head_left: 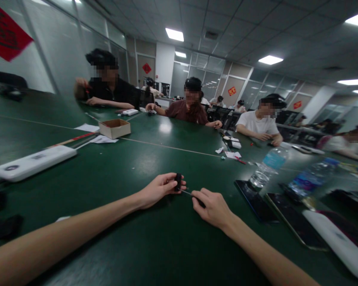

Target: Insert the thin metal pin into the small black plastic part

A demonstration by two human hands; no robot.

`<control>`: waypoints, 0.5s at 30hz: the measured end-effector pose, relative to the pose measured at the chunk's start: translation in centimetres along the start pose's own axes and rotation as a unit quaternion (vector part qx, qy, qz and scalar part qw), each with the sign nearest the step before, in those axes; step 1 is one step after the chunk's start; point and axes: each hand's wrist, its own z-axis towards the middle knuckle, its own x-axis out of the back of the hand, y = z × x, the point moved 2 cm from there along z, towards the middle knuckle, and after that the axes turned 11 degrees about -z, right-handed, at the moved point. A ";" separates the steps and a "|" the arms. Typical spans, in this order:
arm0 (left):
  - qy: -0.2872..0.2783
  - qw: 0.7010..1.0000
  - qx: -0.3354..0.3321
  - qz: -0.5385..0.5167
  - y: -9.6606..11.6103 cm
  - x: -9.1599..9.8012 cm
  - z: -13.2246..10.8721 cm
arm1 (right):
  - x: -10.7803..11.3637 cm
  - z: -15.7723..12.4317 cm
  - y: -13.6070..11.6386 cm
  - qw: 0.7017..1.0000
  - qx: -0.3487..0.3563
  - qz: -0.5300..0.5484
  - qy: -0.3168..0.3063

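Fingers point(170, 182) closed | left hand point(156, 191): upright black object point(178, 182) | right hand point(211, 208): thin metal pin point(188, 193), pointing left at it

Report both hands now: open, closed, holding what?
Left hand: closed, holding a small black rectangular object.
Right hand: closed, gripping a thin grey metal rod.

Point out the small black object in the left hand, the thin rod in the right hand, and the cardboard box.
Small black object point(178, 182): head view, its middle.
Thin rod point(187, 192): head view, its shaft.
Cardboard box point(116, 131): head view, its front side.
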 end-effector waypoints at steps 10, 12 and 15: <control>-0.018 0.998 -0.005 0.052 0.2 -0.2 -0.1 | 0.1 0.0 0.0 1.000 0.003 -0.016 0.003; -0.021 0.998 -0.006 0.062 0.3 -0.2 -0.1 | 0.1 0.0 0.0 1.000 0.004 -0.024 -0.001; -0.022 0.998 -0.005 0.062 0.2 -0.2 -0.1 | 0.2 -0.1 -0.2 0.999 0.009 -0.037 -0.011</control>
